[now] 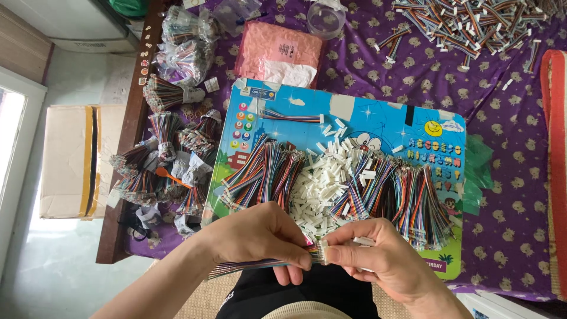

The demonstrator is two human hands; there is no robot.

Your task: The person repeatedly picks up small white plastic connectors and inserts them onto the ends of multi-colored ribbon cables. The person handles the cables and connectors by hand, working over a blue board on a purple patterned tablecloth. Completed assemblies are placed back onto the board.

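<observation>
The left hand (260, 236) pinches a flat rainbow-coloured ribbon cable (248, 267) — its end meets a small white plastic connector (322, 250) gripped by the right hand (378, 254). Just beyond both hands lies a heap of loose white connectors (322, 192).

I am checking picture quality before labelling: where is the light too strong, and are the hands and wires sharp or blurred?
Head view: daylight burns out the window at the left edge and brightens the floor below it; the left hand, the right hand and the ribbon cable between them look slightly soft; the white connector pile on the blue board is evenly lit, without harsh shadows.
</observation>
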